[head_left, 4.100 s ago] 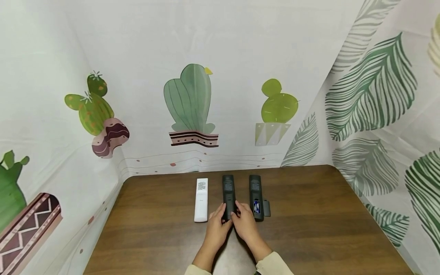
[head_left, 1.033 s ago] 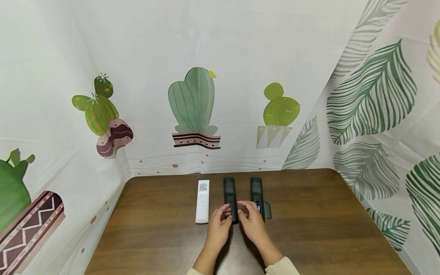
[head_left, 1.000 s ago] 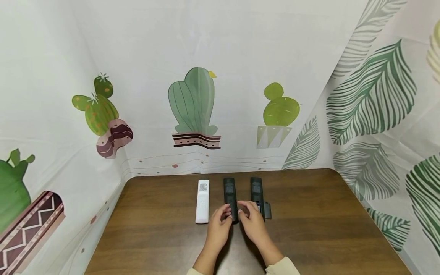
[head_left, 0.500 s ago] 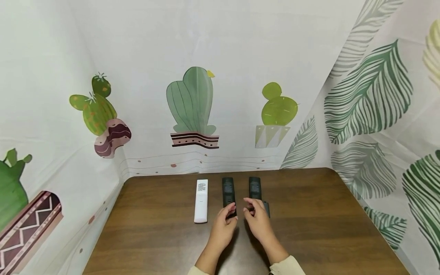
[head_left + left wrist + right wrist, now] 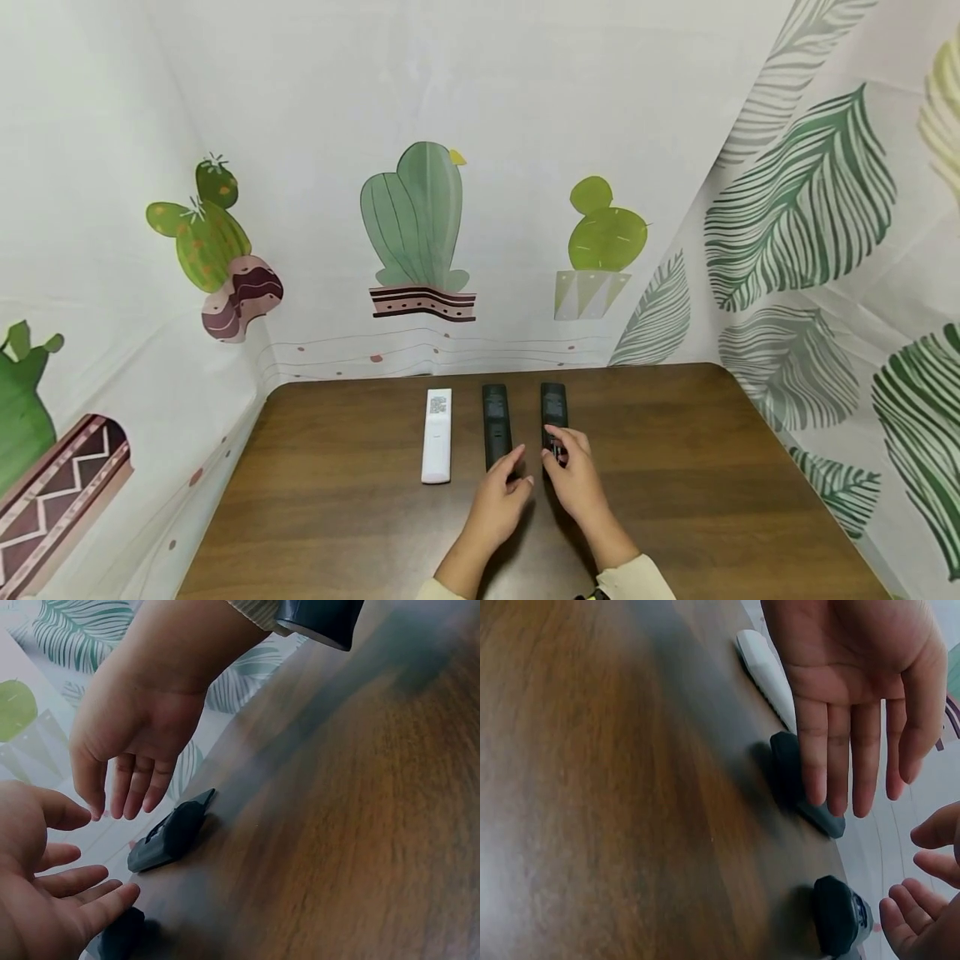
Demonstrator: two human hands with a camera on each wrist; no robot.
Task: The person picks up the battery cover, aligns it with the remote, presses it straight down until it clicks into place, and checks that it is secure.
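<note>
Three remote controls lie back side up in a row in the head view: a white one (image 5: 437, 437), a black one (image 5: 497, 421) in the middle and another black one (image 5: 553, 404) on the right. The right black remote's battery compartment is uncovered, partly behind my right hand (image 5: 577, 482), which hovers over its near end with loosely bent fingers and nothing held. Its loose battery cover (image 5: 201, 799) shows beside it in the left wrist view. My left hand (image 5: 498, 504) hovers by the middle remote's near end, fingers relaxed, holding nothing and hiding that end.
The remotes lie on a brown wooden table (image 5: 337, 500). A white cloth (image 5: 510, 108) printed with cacti and leaves hangs behind and along the sides of the table. Both forearms reach in from the near edge.
Earlier both hands were on the middle black remote. They have since come off it and shifted right, the right hand ending over the right black remote. The remotes have stayed in place.
</note>
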